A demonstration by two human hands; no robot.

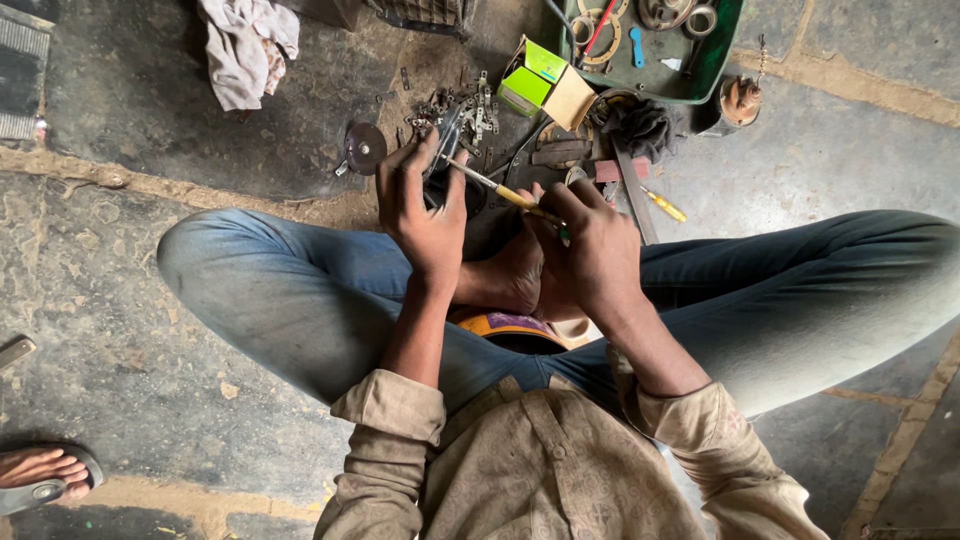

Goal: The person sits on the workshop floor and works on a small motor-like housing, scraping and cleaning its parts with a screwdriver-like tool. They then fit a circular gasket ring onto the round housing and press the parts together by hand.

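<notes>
I sit cross-legged on a stone floor in blue jeans. My left hand (420, 205) grips a dark metal part (447, 160) held against my bare foot (510, 275). My right hand (590, 240) holds a screwdriver (495, 187) with a yellow handle, its metal shaft pointing left into the dark part. Both hands are close together above my crossed legs.
A heap of small metal pieces (465, 105) lies just beyond my hands. A green and tan box (545, 85), a green tray (660, 45) of rings and tools, a dark rag (640, 130), a second yellow screwdriver (665, 207), a metal disc (363, 148) and a cloth (245, 50) surround them. Another person's sandalled foot (40, 475) is at lower left.
</notes>
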